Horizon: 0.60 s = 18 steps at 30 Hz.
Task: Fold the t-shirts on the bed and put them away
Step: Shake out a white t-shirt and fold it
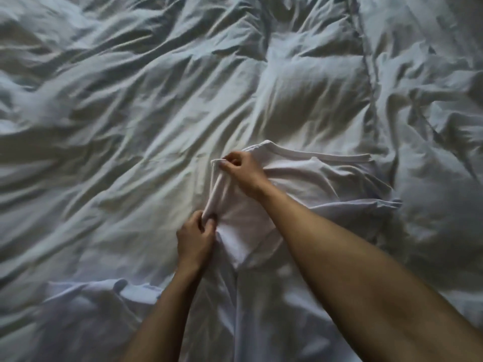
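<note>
Garment in hand: white cotton t-shirt [308,184], spread on the bed just ahead of the person, ribbed neckline at its far edge, lower body trailing toward the camera.
Fold state: left side raised as a narrow doubled strip between the two hands; judged a first lengthwise fold, begun and not laid flat.
Right hand [241,171]: reaches across, thumb and fingers pinching the strip's far end near the shoulder.
Left hand [194,237]: fingers curled, pinching the strip's near end.
Second garment: pale white crumpled t-shirt-like cloth [104,296], lower left, near the left forearm, unfolded; identity uncertain.
Support: rumpled grey-white duvet on the bed [130,100], heavily creased.
Done: no finished, folded shirt visible.
Left: complete this fold, fold the remaining cloth, put everything away; no storage place in view.
</note>
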Motion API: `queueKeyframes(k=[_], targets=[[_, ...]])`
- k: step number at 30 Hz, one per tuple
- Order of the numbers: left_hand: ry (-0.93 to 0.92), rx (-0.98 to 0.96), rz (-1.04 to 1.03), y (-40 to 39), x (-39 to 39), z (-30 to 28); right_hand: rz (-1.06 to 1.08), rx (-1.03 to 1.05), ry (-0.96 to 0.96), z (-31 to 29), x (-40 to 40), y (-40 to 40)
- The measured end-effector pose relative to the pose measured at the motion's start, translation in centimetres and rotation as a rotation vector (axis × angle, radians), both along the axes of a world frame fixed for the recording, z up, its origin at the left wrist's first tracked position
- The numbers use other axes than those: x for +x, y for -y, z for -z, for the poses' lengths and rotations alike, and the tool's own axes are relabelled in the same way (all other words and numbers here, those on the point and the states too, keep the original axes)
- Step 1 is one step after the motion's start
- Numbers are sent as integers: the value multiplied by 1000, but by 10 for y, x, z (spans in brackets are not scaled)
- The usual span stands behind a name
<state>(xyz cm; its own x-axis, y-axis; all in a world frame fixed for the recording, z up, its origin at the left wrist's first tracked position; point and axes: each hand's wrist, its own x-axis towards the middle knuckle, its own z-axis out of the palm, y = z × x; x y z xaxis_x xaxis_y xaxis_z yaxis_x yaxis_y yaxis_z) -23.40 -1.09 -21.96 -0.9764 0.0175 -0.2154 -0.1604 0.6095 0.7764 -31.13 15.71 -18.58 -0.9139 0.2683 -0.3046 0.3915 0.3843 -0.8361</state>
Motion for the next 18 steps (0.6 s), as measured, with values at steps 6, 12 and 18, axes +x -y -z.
queueKeyframes(k=[6,12,18], targets=[[20,-17,-127,13,-11,-7,4,-11,-11,-6,8,4],[259,179,-57,22,8,-20,-188,663,68,-4,88,8],[252,5,101,39,34,-22,-269,430,-5,-6,85,-22]])
